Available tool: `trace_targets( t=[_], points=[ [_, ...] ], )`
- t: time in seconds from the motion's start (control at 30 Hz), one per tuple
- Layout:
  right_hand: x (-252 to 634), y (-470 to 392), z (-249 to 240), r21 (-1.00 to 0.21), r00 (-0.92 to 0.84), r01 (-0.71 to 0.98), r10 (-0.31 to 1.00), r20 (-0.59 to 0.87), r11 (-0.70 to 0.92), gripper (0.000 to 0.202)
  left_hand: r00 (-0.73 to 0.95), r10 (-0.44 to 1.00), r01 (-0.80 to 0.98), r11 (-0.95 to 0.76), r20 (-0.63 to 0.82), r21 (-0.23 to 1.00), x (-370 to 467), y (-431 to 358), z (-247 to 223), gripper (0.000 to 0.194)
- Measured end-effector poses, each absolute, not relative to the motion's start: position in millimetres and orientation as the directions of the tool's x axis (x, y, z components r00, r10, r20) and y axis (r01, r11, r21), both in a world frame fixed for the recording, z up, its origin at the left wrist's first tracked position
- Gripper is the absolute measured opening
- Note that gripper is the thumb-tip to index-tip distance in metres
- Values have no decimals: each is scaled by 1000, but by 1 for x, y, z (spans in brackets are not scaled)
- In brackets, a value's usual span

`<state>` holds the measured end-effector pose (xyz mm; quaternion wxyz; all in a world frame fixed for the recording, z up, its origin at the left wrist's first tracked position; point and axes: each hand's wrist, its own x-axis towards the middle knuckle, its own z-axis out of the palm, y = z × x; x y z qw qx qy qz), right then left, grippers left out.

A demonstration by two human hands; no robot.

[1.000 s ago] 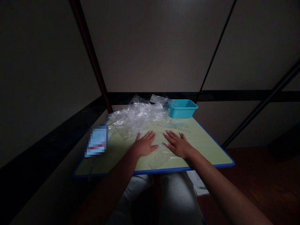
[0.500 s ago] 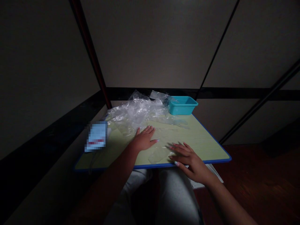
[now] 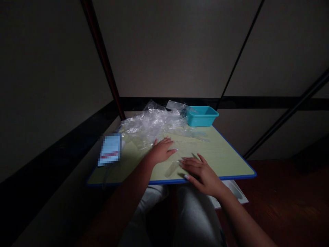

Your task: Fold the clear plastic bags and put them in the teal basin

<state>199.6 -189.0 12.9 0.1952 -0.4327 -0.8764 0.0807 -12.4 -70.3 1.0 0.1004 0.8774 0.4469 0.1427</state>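
A clear plastic bag lies on the pale table between my hands, its outline faint against the surface. My left hand rests on it with the fingers stretched out and the thumb apart. Near the table's front edge, my right hand has its fingers spread at the bag's right side; whether they touch the film I cannot tell. Beyond my left hand, a heap of crumpled clear plastic bags covers the back left of the table. Neither hand grips anything.
A turquoise plastic basket stands at the back right, with film against its left side. A blurred light-blue packet is at the left edge. Below the table's front edge shows a white tray. Walls close in behind and left.
My right hand has moved a little left and away from me over the bag. The near part of the bag looks flatter and narrower. The whole view has shifted slightly.
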Motion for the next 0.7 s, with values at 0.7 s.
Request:
trace_targets(
  t=[0.7],
  points=[
    [202, -159, 3, -494, -375, 677, 833, 406, 546, 30, 739, 661, 199, -397, 129, 896, -8, -79, 17, 47]
  ],
)
